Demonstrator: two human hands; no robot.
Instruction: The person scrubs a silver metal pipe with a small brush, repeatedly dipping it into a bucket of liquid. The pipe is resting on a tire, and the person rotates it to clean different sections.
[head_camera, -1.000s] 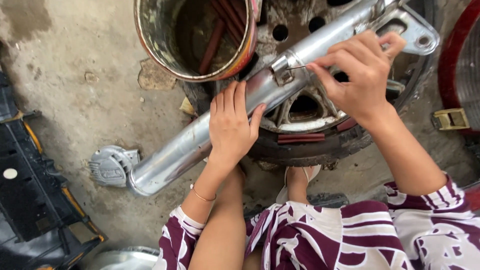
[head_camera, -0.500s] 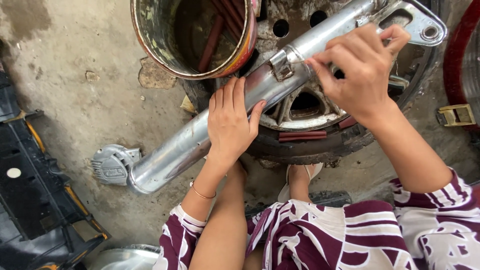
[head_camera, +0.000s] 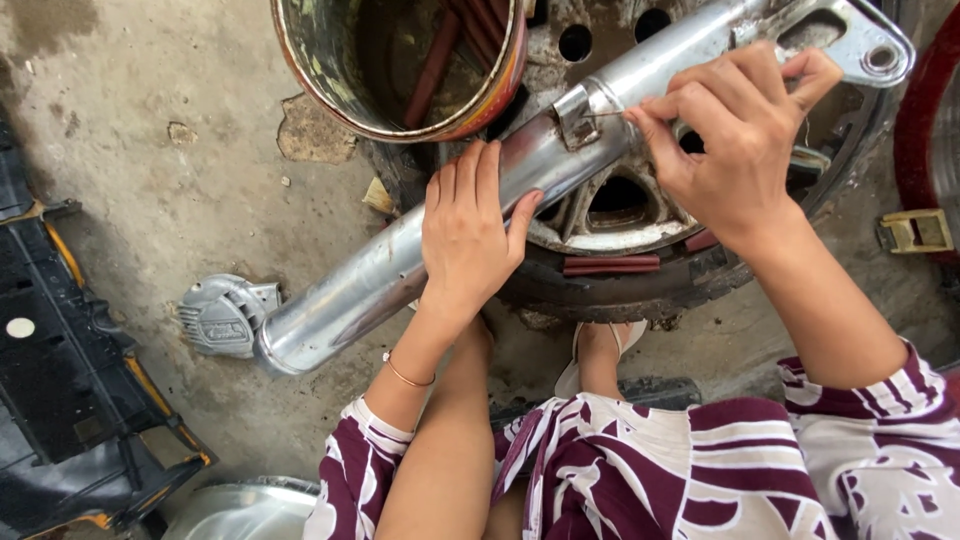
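You wear a loose garment in deep maroon and white with a broad, leaf-like swirling print, its short sleeves ending well above your wrists and leaving both forearms bare. On the wrist below your left hand (head_camera: 465, 235) sits a thin gold-coloured bangle (head_camera: 405, 375), while your right hand (head_camera: 735, 150) and its wrist carry no jewellery that shows. Below the lap of the patterned cloth, one foot shows in a pale open sandal (head_camera: 590, 350).
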